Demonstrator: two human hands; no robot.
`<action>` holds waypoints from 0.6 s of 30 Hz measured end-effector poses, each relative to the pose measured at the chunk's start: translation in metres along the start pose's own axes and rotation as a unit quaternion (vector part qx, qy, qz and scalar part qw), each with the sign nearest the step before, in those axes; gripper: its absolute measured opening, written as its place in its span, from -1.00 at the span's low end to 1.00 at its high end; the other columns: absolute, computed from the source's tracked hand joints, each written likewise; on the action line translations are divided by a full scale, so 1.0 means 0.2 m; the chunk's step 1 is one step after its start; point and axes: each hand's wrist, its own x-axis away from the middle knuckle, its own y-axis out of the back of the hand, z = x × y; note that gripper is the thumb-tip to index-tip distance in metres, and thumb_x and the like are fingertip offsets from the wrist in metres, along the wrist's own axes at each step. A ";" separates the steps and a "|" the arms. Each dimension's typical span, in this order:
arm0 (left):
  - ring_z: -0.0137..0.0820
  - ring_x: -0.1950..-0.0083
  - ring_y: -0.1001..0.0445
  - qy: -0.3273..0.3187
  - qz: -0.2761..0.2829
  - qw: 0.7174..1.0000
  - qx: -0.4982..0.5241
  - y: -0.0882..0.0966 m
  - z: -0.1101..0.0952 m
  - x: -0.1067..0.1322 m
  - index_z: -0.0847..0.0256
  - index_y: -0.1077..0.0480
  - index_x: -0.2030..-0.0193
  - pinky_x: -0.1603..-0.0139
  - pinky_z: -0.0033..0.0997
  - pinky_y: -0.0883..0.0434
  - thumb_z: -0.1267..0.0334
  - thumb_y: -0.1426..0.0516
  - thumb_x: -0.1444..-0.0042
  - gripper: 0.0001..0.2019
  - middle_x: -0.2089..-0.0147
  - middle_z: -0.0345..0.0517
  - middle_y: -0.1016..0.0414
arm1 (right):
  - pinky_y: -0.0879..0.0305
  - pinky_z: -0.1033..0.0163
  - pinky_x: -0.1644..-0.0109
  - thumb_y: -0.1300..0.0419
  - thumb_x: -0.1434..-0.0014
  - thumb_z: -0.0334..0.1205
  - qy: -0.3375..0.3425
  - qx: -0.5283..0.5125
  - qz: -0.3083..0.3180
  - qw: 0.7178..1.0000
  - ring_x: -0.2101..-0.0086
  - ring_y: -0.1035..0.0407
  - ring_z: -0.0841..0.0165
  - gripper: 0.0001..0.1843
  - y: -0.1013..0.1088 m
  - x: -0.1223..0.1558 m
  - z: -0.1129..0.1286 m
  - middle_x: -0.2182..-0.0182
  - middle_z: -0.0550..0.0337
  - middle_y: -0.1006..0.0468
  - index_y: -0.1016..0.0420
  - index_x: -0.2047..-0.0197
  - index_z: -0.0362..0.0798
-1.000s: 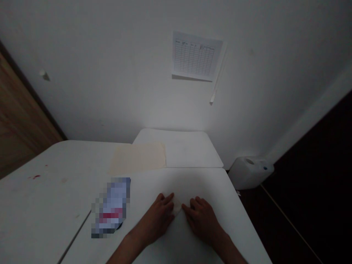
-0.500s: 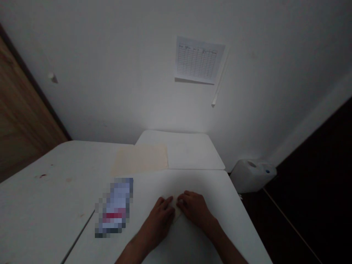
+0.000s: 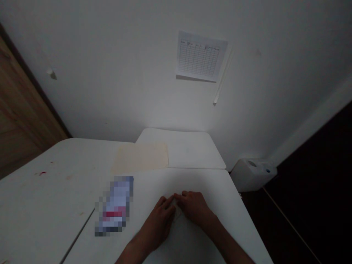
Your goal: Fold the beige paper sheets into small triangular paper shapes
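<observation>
On the white table [image 3: 209, 234] lies a small pale folded piece, probably paper [image 3: 178, 213], mostly covered by my fingers. My left hand [image 3: 159, 222] is closed along its left side, fingers bent and pressed down. From the right, my right hand [image 3: 195, 208] pinches its upper edge with curled fingers. The fingertips of both hands meet at the top of the piece. Dim light and the hands hide its full shape.
A cream sheet [image 3: 141, 157] lies flat further back. Left of my hands is a blurred-out blue-white item [image 3: 117, 200] with a red band. A printed table sheet [image 3: 200, 57] hangs on the wall. A white plastic canister [image 3: 246, 179] stands beyond the table's right edge.
My right hand's fingertips have moved slightly left and now touch my left fingertips at the top of the piece. The left hand has hardly moved. The view has shifted slightly.
</observation>
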 end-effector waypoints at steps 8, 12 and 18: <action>-0.15 0.03 -0.40 0.037 -0.017 0.995 -0.089 0.00 0.02 0.08 0.14 -0.24 -0.19 -0.01 -0.06 -0.39 0.45 -0.01 -0.16 -0.56 -0.12 -0.04 -0.46 | -0.27 0.29 0.36 0.02 -0.31 -0.25 -0.006 0.022 0.008 1.000 0.36 -0.50 0.28 -0.67 0.01 0.00 0.01 0.31 0.14 -0.58 -0.35 -0.10 0.15; -0.15 0.02 -0.41 0.032 -0.031 0.995 -0.094 0.03 0.03 0.16 0.09 -0.21 -0.23 0.01 -0.11 -0.38 0.41 -0.01 -0.18 -0.54 -0.08 -0.06 -0.48 | -0.28 0.27 0.34 0.02 -0.31 -0.24 -0.014 0.010 0.007 1.000 0.34 -0.50 0.25 -0.65 0.02 0.00 0.02 0.30 0.13 -0.59 -0.35 -0.12 0.18; -0.13 0.03 -0.42 0.036 -0.040 0.994 -0.093 0.07 0.04 0.22 0.08 -0.18 -0.25 0.06 -0.15 -0.40 0.35 -0.01 -0.22 -0.55 0.05 -0.03 -0.52 | -0.27 0.28 0.31 0.00 -0.31 -0.19 -0.018 -0.002 0.001 1.000 0.33 -0.50 0.27 -0.64 0.03 0.02 0.02 0.27 0.14 -0.60 -0.33 -0.15 0.20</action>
